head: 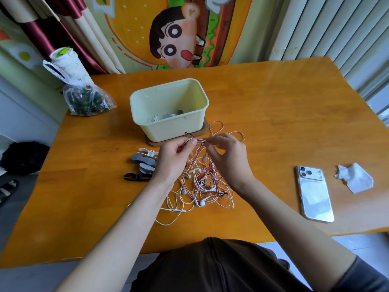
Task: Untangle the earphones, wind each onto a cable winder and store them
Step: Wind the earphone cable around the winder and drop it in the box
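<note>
A tangle of earphones in white, pink and red cables lies on the wooden table in front of me. My left hand and my right hand are raised above the tangle, and each pinches the same bundle of cables between thumb and fingers, with strands hanging down to the pile. A pink loop trails toward the box. Several cable winders, white, grey and black, lie just left of my left hand. A pale yellow box behind my hands holds some wound earphones.
A white phone lies face down at the right, with a crumpled tissue beside it. A clear plastic bag and a white cup sit at the table's far left corner. The box rests on a brown wooden base.
</note>
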A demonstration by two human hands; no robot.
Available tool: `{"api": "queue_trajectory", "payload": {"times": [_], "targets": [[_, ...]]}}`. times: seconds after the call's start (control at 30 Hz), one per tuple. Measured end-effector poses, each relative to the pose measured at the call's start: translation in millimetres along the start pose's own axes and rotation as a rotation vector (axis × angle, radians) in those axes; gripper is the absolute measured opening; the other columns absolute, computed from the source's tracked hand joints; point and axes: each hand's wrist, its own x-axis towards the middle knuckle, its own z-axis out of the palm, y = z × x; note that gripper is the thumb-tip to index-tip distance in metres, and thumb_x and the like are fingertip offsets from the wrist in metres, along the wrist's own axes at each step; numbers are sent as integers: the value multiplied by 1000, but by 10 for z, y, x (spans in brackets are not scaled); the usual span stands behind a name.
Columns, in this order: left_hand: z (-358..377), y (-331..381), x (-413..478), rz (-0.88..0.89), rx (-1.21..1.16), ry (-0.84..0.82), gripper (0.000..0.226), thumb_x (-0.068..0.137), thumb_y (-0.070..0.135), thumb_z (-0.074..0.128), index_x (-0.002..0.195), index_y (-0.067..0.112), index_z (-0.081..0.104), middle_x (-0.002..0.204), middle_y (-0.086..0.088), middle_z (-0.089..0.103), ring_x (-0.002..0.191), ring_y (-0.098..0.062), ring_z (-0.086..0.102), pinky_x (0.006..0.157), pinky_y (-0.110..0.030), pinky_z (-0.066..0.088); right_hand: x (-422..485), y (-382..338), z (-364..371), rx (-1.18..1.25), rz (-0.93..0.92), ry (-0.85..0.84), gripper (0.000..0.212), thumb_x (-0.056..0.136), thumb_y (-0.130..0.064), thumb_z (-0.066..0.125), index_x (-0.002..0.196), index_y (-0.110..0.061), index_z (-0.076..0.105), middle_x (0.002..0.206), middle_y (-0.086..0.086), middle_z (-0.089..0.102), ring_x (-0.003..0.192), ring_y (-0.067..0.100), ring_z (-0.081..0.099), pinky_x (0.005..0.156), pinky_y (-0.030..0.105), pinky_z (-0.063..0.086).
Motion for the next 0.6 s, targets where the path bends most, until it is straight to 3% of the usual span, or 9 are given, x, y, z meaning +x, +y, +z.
{"api": "queue_trajectory", "payload": {"times": [0.2, 0.3, 0.4, 0.47, 0.6], "targets": [[12, -16, 1, -48, -26, -46, 25, 98, 17, 49, 78, 22, 62, 55, 8, 50, 57, -1, 50, 60, -17, 44, 7, -6, -43, 65, 146, -3, 14, 91, -16, 59, 93, -13, 73, 83, -10, 64, 76, 2, 58, 67, 2, 40], [57, -13, -7, -83, -78, -92, 25, 100, 16, 45, 78, 18, 58, 56, 14, 57, 70, -13, 55, 71, -26, 46, 3, 4, 2, 47, 236, -67, 13, 96, -16, 50, 88, -13, 60, 79, -3, 66, 73, 13, 60, 62, 14, 42], [89, -22, -2, -106, -144, -93, 24, 101, 17, 43, 84, 14, 60, 75, 7, 68, 83, -30, 61, 84, -36, 48, -11, -17, 44, 54, 277, -132, 11, 98, -14, 41, 91, -12, 49, 83, 5, 65, 74, 22, 61, 62, 29, 44], [107, -6, -6, -143, -275, -81, 24, 101, 14, 41, 87, 10, 60, 82, -1, 70, 88, -26, 65, 88, -36, 50, -12, -27, 60, 41, 280, -154, 8, 99, -12, 39, 93, -12, 45, 88, 10, 65, 77, 25, 62, 61, 28, 43], [129, 20, -1, -220, -612, -100, 28, 102, 6, 36, 81, 4, 55, 68, -2, 68, 74, -14, 66, 80, -26, 55, -7, -50, 84, 96, 339, -187, 5, 98, -9, 38, 96, -10, 42, 86, 7, 58, 80, 29, 65, 68, 31, 52]]}}
